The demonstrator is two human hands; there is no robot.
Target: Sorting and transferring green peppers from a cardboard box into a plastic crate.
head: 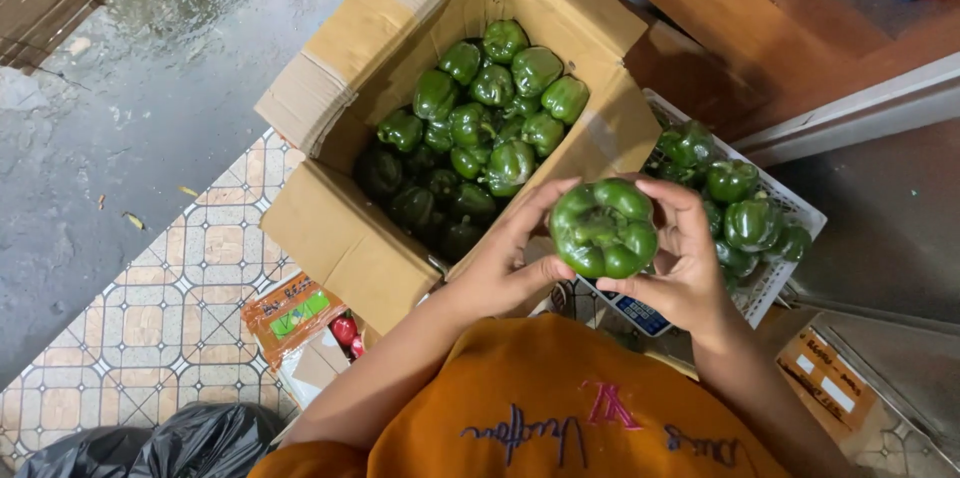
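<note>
I cradle one green bell pepper (603,228) between both hands, my left hand (505,263) closed on its left side, my right hand (682,263) on its right, above a scale (640,316) mostly hidden beneath it. This looks like checking before sorting; next it wants a steady turn. Far left, a cardboard box (345,238) holds more peppers; right, a white basket (775,273) holds some, partly cut off.

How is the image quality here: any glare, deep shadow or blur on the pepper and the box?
Head view: the green pepper held between the left hand and right hand is sharp and evenly lit, with small glossy highlights; the near corner inside the cardboard box falls into shadow, dimming its lower peppers; the wet floor shows dull reflections; no motion blur.
</note>
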